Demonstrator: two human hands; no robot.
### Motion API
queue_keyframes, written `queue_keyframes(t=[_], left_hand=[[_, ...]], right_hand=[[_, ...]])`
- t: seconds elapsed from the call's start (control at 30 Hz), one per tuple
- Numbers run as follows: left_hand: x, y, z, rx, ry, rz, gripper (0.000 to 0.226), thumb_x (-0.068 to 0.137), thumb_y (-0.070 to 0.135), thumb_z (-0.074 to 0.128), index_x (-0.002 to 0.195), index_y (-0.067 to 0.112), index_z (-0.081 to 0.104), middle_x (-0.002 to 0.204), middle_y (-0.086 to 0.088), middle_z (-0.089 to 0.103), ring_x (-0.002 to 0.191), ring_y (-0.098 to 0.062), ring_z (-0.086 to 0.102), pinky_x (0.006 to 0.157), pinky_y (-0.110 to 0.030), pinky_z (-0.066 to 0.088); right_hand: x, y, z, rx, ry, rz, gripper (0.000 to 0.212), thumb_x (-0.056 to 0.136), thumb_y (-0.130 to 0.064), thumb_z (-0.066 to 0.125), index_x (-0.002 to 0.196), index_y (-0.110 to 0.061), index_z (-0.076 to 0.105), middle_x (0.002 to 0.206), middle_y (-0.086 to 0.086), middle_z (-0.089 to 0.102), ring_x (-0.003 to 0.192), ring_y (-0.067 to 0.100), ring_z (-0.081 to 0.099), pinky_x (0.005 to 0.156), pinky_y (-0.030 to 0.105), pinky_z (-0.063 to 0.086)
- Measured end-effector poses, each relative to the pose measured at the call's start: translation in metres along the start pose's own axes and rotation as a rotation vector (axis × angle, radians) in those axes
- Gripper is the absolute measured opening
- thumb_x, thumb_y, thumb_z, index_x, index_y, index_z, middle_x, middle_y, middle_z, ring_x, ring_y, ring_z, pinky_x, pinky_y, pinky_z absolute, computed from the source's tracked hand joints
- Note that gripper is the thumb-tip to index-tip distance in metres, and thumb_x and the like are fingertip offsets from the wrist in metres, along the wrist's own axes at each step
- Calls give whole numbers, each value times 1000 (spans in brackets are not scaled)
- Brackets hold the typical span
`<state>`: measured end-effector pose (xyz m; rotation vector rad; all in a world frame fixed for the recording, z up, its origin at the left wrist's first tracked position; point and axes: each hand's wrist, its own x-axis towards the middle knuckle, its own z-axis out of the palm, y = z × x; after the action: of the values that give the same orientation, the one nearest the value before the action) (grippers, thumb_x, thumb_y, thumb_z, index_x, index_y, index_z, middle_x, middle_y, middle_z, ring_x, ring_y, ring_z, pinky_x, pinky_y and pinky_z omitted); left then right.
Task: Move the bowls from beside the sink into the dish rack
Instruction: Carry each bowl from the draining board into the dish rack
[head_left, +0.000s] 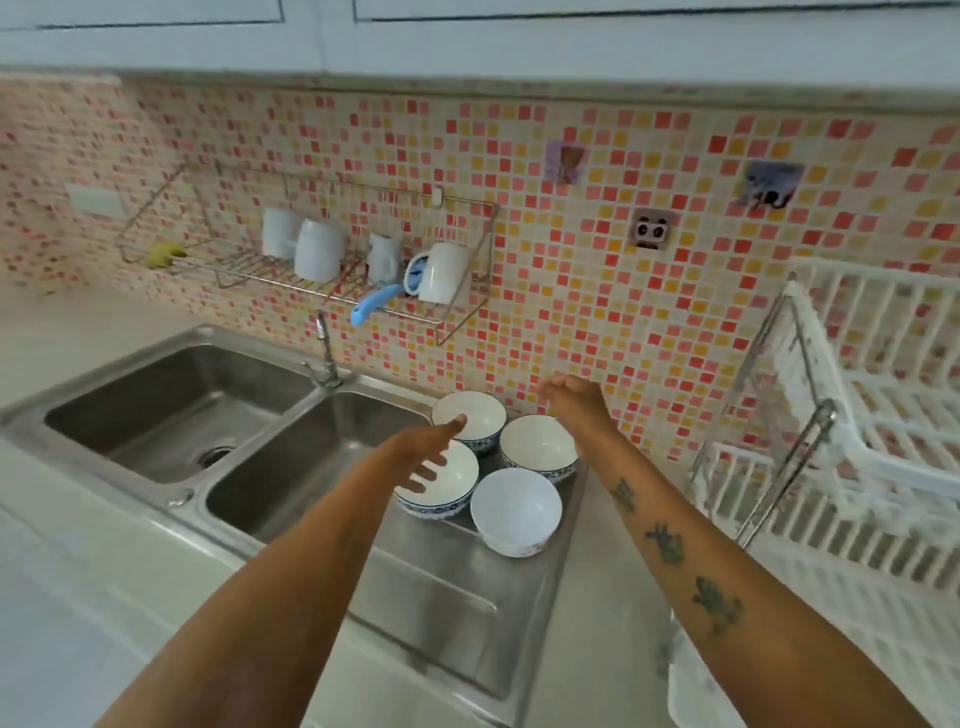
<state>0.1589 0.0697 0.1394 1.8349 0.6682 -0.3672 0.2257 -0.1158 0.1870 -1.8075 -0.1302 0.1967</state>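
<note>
Bowls, four of them, sit on the steel drainboard (447, 597) beside the sink (291, 467); none is in the rack yet, so all the work is left. Nearest is the plain bowl (516, 509). The left hand (431, 454) is open over two bowls, holding nothing. The right hand (569, 397) hangs open and empty at twelve o'clock. The white rack (857, 441) waits at three o'clock on the table (613, 597). Far back, mugs (319, 249) stand on a wall shelf.
</note>
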Motion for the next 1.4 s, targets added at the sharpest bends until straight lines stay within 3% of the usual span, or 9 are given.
queue_keyframes(t=[0.07,0.23,0.37,0.63,0.9,1.0,1.2,1.33,1.4], left_hand=[[19,-29,1,-64,-73,-147,77,87,70,42,133,8,47,117,-9,53,109,-30,53,102,-44,40],[57,-77,32,-335,-146,-298,56,89,64,47,106,10,51,102,-9,50,109,-29,55,92,-38,42],[77,-86,66,-545,-150,-342,43,93,51,49,74,13,49,61,-3,44,54,-15,36,58,-24,31],[103,-85,102,-646,-40,-293,9,98,17,51,106,13,49,73,-9,48,61,-19,45,60,-40,49],[108,-87,102,-595,-53,-235,40,95,-3,36,134,1,44,85,-15,55,76,-24,53,78,-48,53],[101,-85,99,-599,-94,-201,44,94,-5,33,137,-2,40,106,-22,54,87,-30,55,81,-49,52],[69,-62,87,-674,-191,-52,49,91,-7,39,138,8,38,134,-19,47,107,-39,54,81,-58,55],[23,-4,73,-628,-147,168,52,83,11,53,133,2,43,114,-15,59,87,-21,58,58,-31,61],[-7,36,62,-682,-168,261,25,98,16,47,121,6,45,113,-9,60,78,-14,56,67,-23,58]], right_hand=[[14,35,8,-24,20,155,36,88,-15,60,115,10,60,96,6,54,86,19,49,75,31,38],[29,105,14,-62,102,324,30,86,-12,60,114,-4,63,100,9,58,90,24,54,76,31,43],[42,142,14,-124,93,398,16,84,-18,61,98,-10,66,101,11,63,89,24,56,77,32,43],[39,178,33,-113,43,434,39,85,8,47,122,1,57,111,17,58,93,26,51,76,31,41],[45,188,41,-34,89,481,46,81,10,32,118,-5,54,122,21,59,93,27,52,81,36,48],[44,187,39,-7,76,485,42,81,11,33,112,-6,55,121,22,59,92,28,52,76,32,45],[34,143,22,15,16,381,52,84,10,34,129,-9,51,124,13,56,103,26,50,80,34,45],[25,73,1,19,64,144,49,87,5,37,130,-16,50,127,8,54,109,24,50,86,36,47],[14,27,-17,22,106,4,50,86,5,36,127,-19,51,119,3,52,110,23,48,82,35,45]])
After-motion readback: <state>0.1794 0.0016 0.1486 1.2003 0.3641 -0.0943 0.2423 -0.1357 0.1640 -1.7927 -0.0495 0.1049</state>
